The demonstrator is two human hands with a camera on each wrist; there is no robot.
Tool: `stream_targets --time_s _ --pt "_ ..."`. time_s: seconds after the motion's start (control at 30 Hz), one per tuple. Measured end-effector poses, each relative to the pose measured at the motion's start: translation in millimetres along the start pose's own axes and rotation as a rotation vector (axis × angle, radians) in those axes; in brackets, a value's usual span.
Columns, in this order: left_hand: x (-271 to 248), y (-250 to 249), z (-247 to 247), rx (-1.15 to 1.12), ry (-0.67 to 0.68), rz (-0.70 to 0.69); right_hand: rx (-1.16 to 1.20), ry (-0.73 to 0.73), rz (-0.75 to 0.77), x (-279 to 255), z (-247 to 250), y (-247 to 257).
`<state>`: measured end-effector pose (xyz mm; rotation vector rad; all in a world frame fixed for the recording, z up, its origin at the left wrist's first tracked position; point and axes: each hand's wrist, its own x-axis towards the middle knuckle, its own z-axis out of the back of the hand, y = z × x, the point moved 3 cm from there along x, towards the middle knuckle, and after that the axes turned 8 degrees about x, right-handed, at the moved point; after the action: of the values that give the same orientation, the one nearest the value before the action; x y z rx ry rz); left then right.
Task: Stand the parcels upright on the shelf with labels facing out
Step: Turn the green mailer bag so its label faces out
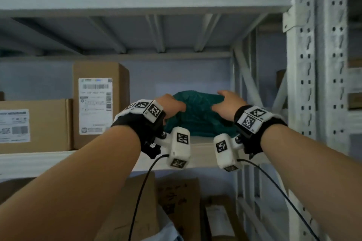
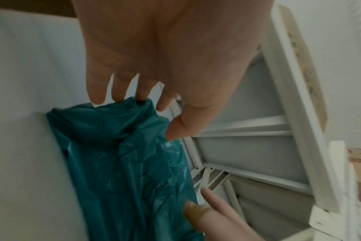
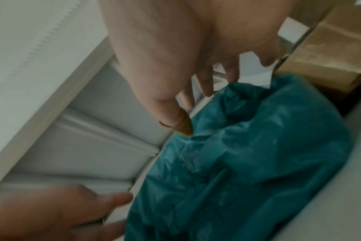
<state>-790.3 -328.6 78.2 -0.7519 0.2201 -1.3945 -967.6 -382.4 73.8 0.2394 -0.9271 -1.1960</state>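
Observation:
A crumpled teal plastic parcel bag [image 1: 195,118] stands on the white shelf [image 1: 58,162], near its right end. Both my hands hold its top edge. My left hand [image 1: 174,104] pinches the upper left part, fingers behind the edge and thumb on the front, as the left wrist view shows: left hand [image 2: 155,112], bag [image 2: 124,163]. My right hand [image 1: 223,101] grips the upper right part, its taped thumb pressed into the plastic, clearest in the right wrist view: right hand [image 3: 196,110], bag [image 3: 247,163]. No label shows on the bag.
Left of the bag an upright cardboard box [image 1: 100,103] shows its label, with a lower labelled box [image 1: 35,125] beside it. A perforated steel post [image 1: 305,64] and diagonal brace bound the right side. More boxes [image 1: 176,205] lie on the shelf below.

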Motion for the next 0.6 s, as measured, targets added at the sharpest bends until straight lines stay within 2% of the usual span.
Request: stream_targets --time_s 0.07,0.13,0.3,0.47,0.6 --pt "14.1 1.0 -2.8 -0.030 -0.045 0.041 0.146 0.025 -0.053 5.6 2.0 -9.3" --pt "27.7 7.1 -5.6 -0.065 -0.074 0.060 0.191 0.009 -0.078 10.2 2.5 -14.6" --pt "51.2 13.9 -14.5 0.127 -0.053 -0.025 -0.055 0.010 -0.056 15.7 -3.3 -17.7" --pt "59.9 -5.1 -17.2 0.350 -0.051 -0.097 -0.159 0.038 -0.028 15.5 -1.1 -7.3" --pt "54.5 -8.7 -15.3 0.480 -0.043 -0.053 -0.255 0.064 -0.001 13.3 4.8 -3.0"
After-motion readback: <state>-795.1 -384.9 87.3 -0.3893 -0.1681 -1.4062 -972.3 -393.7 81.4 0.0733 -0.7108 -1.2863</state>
